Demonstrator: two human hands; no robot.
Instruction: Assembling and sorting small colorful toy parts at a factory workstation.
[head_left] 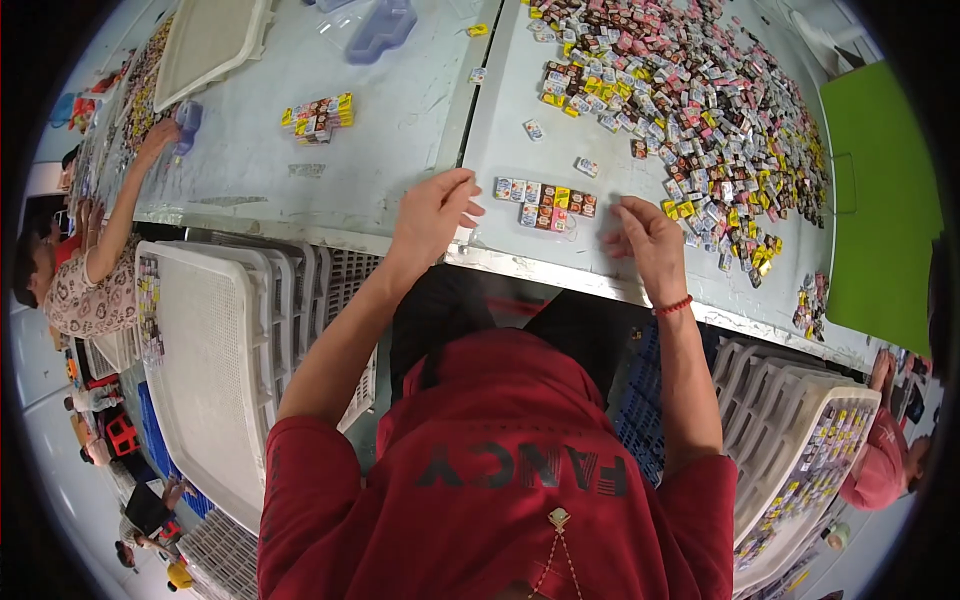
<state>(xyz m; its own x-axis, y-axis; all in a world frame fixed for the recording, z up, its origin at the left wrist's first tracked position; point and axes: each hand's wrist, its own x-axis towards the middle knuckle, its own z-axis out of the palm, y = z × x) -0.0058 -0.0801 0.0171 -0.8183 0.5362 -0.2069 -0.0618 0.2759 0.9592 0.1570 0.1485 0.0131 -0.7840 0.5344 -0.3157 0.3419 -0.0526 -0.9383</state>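
The left hand and right hand stand apart, fingers loosely bent and parted. Between them, on the worktop, lies a cluster of small boxes: a longer far row and a shorter near row, neatly abutting, coloured white-and-blue, brown, yellow and pink. Beyond the right hand spreads a loose multicoloured pile.

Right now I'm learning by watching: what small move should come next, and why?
Probably slide the nearer loose packet down to the lower row with the right hand. That row looks shorter than the upper row, the packet lies just beyond them on the table, and the hand is close by and seems to hold nothing.
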